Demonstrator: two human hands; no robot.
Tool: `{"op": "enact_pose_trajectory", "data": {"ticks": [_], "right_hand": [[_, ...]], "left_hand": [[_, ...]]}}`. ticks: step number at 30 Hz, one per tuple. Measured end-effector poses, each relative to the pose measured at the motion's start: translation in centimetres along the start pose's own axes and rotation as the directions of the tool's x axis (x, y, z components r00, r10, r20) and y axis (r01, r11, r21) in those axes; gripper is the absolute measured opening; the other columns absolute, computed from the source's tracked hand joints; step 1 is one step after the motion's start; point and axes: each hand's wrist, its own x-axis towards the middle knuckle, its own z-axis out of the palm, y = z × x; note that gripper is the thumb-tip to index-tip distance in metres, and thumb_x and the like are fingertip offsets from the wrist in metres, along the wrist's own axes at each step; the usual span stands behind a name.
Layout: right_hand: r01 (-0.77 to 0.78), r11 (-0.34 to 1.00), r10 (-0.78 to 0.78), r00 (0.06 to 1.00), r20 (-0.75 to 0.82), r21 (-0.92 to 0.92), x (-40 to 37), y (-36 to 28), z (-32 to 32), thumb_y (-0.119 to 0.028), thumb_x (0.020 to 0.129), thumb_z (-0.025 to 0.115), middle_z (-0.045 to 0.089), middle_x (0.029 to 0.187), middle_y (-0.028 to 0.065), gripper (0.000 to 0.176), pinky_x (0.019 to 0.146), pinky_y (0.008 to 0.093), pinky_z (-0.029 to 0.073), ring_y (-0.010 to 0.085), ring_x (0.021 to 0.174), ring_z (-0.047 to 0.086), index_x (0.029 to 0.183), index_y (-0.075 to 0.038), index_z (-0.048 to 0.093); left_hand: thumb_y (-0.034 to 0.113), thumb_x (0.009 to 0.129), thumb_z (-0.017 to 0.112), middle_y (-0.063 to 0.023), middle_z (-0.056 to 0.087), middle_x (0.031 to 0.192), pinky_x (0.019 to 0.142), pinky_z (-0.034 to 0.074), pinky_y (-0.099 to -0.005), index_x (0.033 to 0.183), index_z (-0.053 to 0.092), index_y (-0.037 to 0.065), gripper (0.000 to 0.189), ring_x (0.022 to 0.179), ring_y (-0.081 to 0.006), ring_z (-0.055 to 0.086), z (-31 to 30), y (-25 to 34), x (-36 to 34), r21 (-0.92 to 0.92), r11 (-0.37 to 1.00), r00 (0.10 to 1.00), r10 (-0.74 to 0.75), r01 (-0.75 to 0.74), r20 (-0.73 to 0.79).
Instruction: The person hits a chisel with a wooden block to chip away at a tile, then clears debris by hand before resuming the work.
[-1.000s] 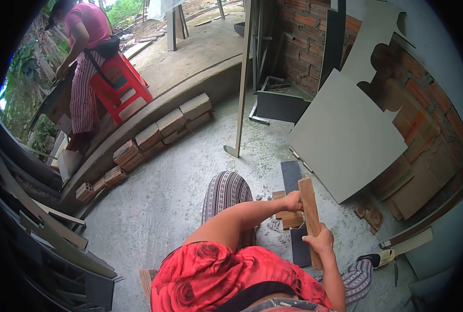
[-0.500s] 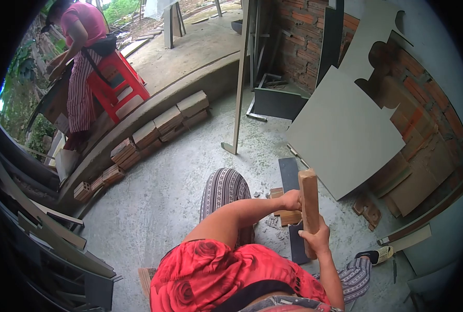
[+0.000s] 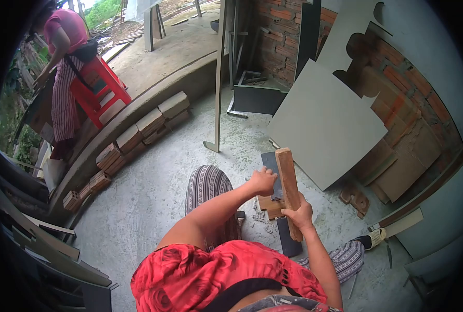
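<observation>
Right hand grasps the wood low, this side of the panel, left hand curled, any hold unclear; likely stiff and fairly heavy, the wood suits a mid-length grip.

Looks like a makeshift workshop, half open to the outdoors; has a rough grey floor, stained and dusty, strewn with rubble and offcuts; shows bare brick at the far corner and a pale wall at the upper right; stores sheet stock upright, with a big grey panel and cardboard leaning at the right and more boards crowded at the left edge; keeps bricks lined along a low kerb; gives onto a concrete slab, with greenery beyond; includes a red stool out there, with a person bent forward at it.
</observation>
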Motion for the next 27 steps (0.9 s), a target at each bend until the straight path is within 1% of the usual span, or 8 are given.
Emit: {"op": "enact_pose_trajectory", "data": {"ticks": [2,5,6,8,11,15,20,27], "right_hand": [[0.034,0.999,-0.034,0.999,-0.006,0.036,-0.1,-0.2,-0.2,-0.022,0.054,0.075,0.064,0.098,0.0179,0.073,0.079,0.0372,0.05,0.0321,0.091,0.063,0.121,-0.004,0.05],[0.041,0.998,-0.041,0.999,-0.008,0.057,-0.1,-0.4,-0.3,-0.022,0.055,0.076,0.064,0.099,0.0179,0.074,0.079,0.0368,0.05,0.032,0.092,0.063,0.122,-0.004,0.05],[0.045,0.998,-0.045,0.999,-0.002,0.053,-0.1,-0.4,-0.3,-0.022,0.055,0.076,0.064,0.099,0.0179,0.074,0.079,0.0368,0.05,0.032,0.092,0.063,0.122,-0.004,0.05],[0.059,0.997,-0.058,0.998,-0.015,0.044,-0.3,-0.2,-0.2,-0.022,0.055,0.076,0.064,0.099,0.0176,0.074,0.079,0.0366,0.05,0.0318,0.092,0.063,0.121,-0.004,0.049],[0.053,0.997,-0.053,0.999,0.001,0.049,-0.5,-0.8,-0.4,-0.023,0.054,0.077,0.064,0.099,0.0172,0.076,0.08,0.0367,0.049,0.0316,0.092,0.063,0.122,-0.004,0.049],[0.064,0.997,-0.064,0.998,-0.007,0.053,-0.2,0.7,0.1,-0.025,0.053,0.078,0.064,0.1,0.0174,0.078,0.08,0.0367,0.049,0.0316,0.094,0.063,0.122,-0.003,0.049],[0.045,0.996,-0.044,0.999,-0.013,0.081,0.0,1.0,0.1,-0.025,0.052,0.078,0.063,0.102,0.0183,0.079,0.082,0.0369,0.049,0.0321,0.096,0.062,0.122,-0.001,0.048],[0.062,0.995,-0.061,0.998,-0.02,0.075,-0.1,0.4,-0.2,-0.023,0.053,0.077,0.064,0.1,0.0179,0.075,0.08,0.0377,0.049,0.0331,0.094,0.062,0.12,-0.004,0.049]], "left_hand": [[0.029,0.081,0.06,-0.0208,0.037,0.137,0.104,0.032,-0.0418,0.136,0.035,0.006,0.065,0.128,-0.0363,0.033,-2.6,-2.1,-1.7,-0.287,0.957,0.956,-0.048,-0.039,-0.29],[0.035,0.089,0.051,-0.0217,0.031,0.141,0.107,0.026,-0.0416,0.142,0.023,0.009,0.065,0.132,-0.0367,0.027,-5.9,-3.6,-3.0,-0.518,0.822,0.73,-0.202,-0.235,-0.652],[0.035,0.089,0.051,-0.0217,0.031,0.141,0.107,0.026,-0.0416,0.142,0.023,0.009,0.065,0.132,-0.0367,0.027,-7.2,-3.7,-3.3,-0.522,0.82,0.727,-0.209,-0.234,-0.655],[0.031,0.092,0.049,-0.0209,0.019,0.147,0.11,0.019,-0.0365,0.145,0.013,0.01,0.067,0.138,-0.0292,0.016,-9.3,-3.6,-3.7,-0.644,0.628,0.513,-0.415,-0.436,-0.752],[0.029,0.095,0.046,-0.0184,0.008,0.15,0.11,0.016,-0.0358,0.146,0.003,0.011,0.069,0.139,-0.0266,0.008,-10.0,-3.6,-3.8,-0.621,0.461,0.344,-0.552,-0.633,-0.76],[0.027,0.095,0.045,-0.0199,0.001,0.15,0.111,0.013,-0.0376,0.145,-0.001,0.011,0.07,0.139,-0.0274,0.004,-8.6,-5.0,-3.0,-0.709,0.47,0.32,-0.663,-0.526,-0.677],[0.049,0.091,0.044,-0.02,0.002,0.15,0.112,0.007,-0.0384,0.144,-0.005,0.008,0.083,0.139,-0.0324,0.002,-8.5,-5.8,-2.7,-0.679,0.493,0.225,-0.694,-0.543,-0.684],[0.047,0.092,0.044,-0.0207,-0.001,0.15,0.111,0.01,-0.0403,0.145,-0.005,0.013,0.08,0.139,-0.0316,0.003,-7.2,-6.4,-2.0,-0.722,0.488,0.229,-0.728,-0.49,-0.647]]}}
